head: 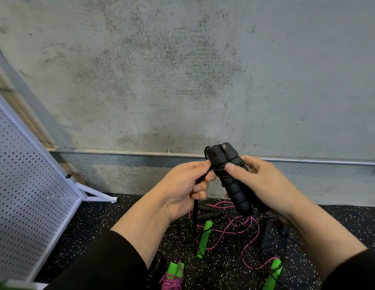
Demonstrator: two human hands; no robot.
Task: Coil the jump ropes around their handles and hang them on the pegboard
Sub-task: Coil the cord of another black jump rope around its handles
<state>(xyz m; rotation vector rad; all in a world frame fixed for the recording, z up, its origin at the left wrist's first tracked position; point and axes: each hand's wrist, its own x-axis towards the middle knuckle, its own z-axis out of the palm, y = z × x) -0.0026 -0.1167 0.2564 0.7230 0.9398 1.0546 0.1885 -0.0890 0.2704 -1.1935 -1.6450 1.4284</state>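
Holding the 2 black foam handles (232,176) together in the right hand (264,183), fingers curled around them above the floor (103,222), left hand (186,185) pinching the thin limp cord (196,212), probably light and springy, best gripped near the wraps.

The person wears a black long-sleeved top. The left sleeve (103,262) and the right sleeve (356,271) are both pushed up, leaving forearms, wrists and both hands bare; no rings, watch or gloves show.
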